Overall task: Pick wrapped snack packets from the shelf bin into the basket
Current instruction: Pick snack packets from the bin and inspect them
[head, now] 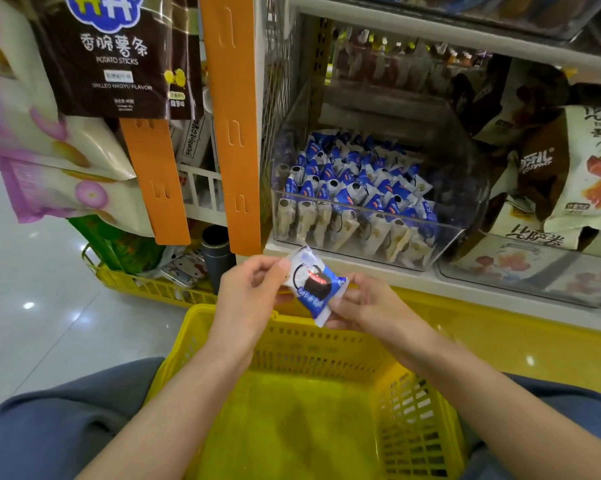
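Holding one blue-and-white snack packet (314, 285) between them, both hands meet above the far rim of a yellow basket (330, 332). The left hand (254, 289) pinches the packet's upper left edge, thumb pressed on the wrapper's front; the right hand (364, 303) grips its lower right end, fingers closed around the sealed edge. The packet is tilted, printed with a dark round biscuit, and lies just in front of the shelf's lower lip, clear of the basket floor. That floor shows only bare yellow plastic. Directly behind the hands, a clear plastic bin (368, 216) on the shelf holds many matching packets (357, 185), stacked in rows against its front wall. To the right of the bin stand cream and brown snack bags (548, 174). On the left, orange hanging strips (231, 126) carry a brown potato-stick bag (119, 57), and a second yellow basket (143, 285) sits on the floor.
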The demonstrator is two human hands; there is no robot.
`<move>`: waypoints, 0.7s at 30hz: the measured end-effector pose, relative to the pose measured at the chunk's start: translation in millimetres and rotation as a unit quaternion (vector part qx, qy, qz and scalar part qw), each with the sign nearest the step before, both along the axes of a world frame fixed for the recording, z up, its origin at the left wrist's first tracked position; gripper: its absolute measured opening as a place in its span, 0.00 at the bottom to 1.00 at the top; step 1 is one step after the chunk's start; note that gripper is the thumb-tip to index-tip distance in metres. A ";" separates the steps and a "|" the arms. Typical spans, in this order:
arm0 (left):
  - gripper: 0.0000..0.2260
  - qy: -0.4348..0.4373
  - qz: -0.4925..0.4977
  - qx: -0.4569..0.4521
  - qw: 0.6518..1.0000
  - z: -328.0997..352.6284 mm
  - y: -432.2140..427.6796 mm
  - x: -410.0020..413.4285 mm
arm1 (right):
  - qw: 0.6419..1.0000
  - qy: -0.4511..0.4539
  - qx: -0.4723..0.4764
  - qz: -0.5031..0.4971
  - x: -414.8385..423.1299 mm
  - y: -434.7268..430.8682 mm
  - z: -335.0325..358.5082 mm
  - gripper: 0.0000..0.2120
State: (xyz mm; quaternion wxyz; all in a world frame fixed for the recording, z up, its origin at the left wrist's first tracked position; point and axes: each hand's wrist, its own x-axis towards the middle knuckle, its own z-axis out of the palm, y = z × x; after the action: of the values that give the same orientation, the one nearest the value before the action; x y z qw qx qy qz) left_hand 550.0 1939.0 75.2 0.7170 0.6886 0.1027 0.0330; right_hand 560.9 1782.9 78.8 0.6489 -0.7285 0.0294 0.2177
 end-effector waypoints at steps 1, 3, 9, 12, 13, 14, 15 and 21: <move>0.06 -0.005 0.006 0.007 1.000 -0.4 0.3 0.7 | 1.000 -0.007 -0.010 0.021 -1.2 1.4 -0.3 0.12; 0.08 -0.017 0.016 0.043 0.999 -1.1 1.6 2.0 | 0.994 -0.051 -0.072 0.059 -2.2 2.5 -1.7 0.19; 0.09 -0.124 -0.036 0.235 0.963 0.2 2.1 -3.2 | 0.922 -0.300 -0.239 0.055 -4.7 2.0 -6.1 0.21; 0.06 -0.154 -0.069 0.271 0.948 -0.3 -2.1 -8.6 | 0.929 -0.322 -0.181 0.016 -3.0 2.6 -4.6 0.06; 0.06 -0.163 -0.072 0.278 0.944 -0.5 -2.2 -9.3 | 0.938 -0.306 -0.163 0.009 -2.3 2.8 -3.7 0.05; 0.05 -0.168 -0.073 0.282 0.942 -0.1 -2.0 -9.7 | 0.950 -0.279 -0.139 0.004 -1.6 3.3 -2.9 0.06; 0.06 -0.172 -0.074 0.283 0.941 0.3 -1.7 -9.7 | 0.962 -0.247 -0.112 0.003 -1.1 3.7 -1.9 0.07; 0.06 -0.156 -0.086 0.267 0.947 -3.1 -3.1 -7.7 | 0.940 -0.295 -0.171 0.014 -3.0 0.3 0.7 0.03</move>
State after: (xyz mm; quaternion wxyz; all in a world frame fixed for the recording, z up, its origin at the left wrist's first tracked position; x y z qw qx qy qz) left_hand 542.4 1935.9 72.2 0.5139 0.8475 -0.0819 0.1044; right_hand 558.0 1783.1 79.4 0.4911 -0.8602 -0.1369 -0.0060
